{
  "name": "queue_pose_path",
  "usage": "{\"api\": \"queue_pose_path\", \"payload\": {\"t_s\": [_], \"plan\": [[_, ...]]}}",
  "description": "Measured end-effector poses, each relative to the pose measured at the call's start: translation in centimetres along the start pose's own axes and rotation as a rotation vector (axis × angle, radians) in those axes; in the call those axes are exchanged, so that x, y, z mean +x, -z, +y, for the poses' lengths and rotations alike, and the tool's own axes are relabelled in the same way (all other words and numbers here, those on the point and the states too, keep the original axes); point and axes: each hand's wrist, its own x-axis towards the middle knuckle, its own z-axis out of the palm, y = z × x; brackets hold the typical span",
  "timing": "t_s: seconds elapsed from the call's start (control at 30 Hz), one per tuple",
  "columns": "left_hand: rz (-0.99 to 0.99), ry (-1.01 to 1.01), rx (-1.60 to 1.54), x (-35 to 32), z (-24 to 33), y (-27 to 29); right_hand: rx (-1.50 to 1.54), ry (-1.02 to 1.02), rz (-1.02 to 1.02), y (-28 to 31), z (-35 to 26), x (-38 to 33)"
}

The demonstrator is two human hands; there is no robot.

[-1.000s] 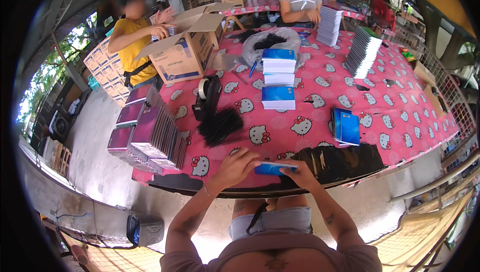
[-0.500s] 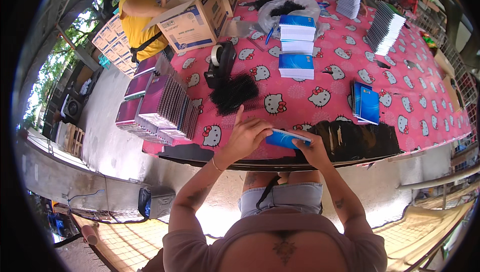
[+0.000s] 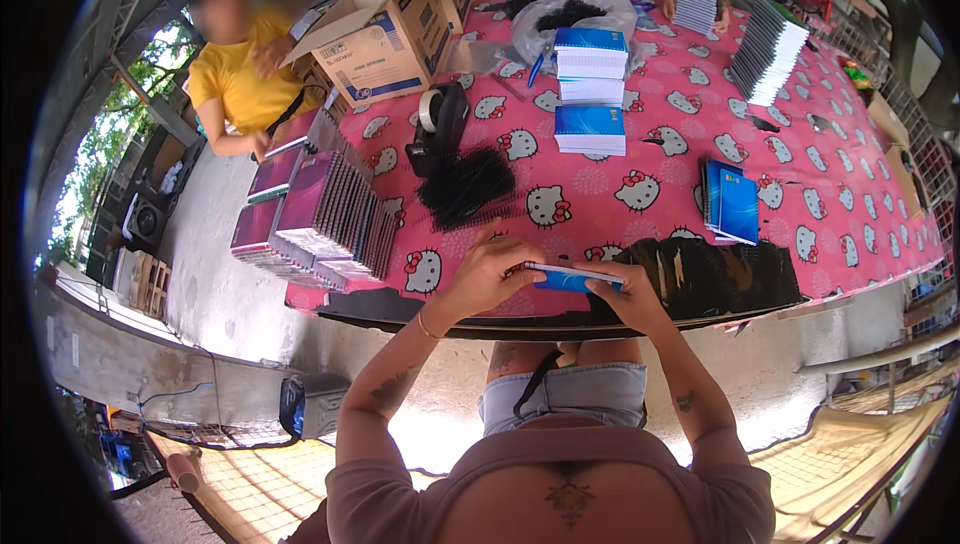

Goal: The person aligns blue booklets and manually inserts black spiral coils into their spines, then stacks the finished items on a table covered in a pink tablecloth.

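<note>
A small blue-covered notebook (image 3: 562,281) is held nearly edge-on above the table's near edge, its white page edges facing up. My right hand (image 3: 634,294) grips its right end, thumb across the blue cover. At the opposite end, my left hand (image 3: 488,274) pinches the notebook's edge. Something dark shows between those left fingers, too small to make out. Just beyond my left hand lies a tangled pile of black binding coils (image 3: 465,189). Two blue notebooks (image 3: 737,209) rest to the right, overlapping, with dark binding along one side.
Stacked purple spiral notebooks (image 3: 320,206) stand at left. Behind the coils are a black tape dispenser (image 3: 438,134) and an open carton (image 3: 385,56). Blue notebook stacks (image 3: 590,129) sit mid-table, with taller stacks (image 3: 768,52) far right. A co-worker in yellow (image 3: 240,84) stands left; another sits opposite.
My left hand's raised index finger has come down toward the notebook, which has levelled slightly. The co-worker in yellow has turned and reached to the purple stacks. The far co-worker's hands have moved to a stack.
</note>
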Motion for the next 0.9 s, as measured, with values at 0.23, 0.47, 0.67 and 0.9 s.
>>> {"api": "queue_pose_path", "payload": {"t_s": [0.23, 0.47, 0.67, 0.9], "plan": [[-0.1, 0.064, 0.015, -0.1, 0.2, 0.6, 0.053, 0.047, 0.028, -0.5, 0.0, -0.1], [-0.005, 0.033, 0.712, -4.9, 3.6, -6.4, 0.34, -0.165, 0.247, -1.9, -0.2, -0.3], [0.188, 0.151, 0.899, 0.8, 3.6, -2.5, 0.268, -0.113, 0.157, -2.3, -0.5, 0.1], [0.216, 0.172, 0.91, 1.2, 4.5, -1.7, 0.165, -0.114, 0.095, -2.6, -1.0, 0.1]]}}
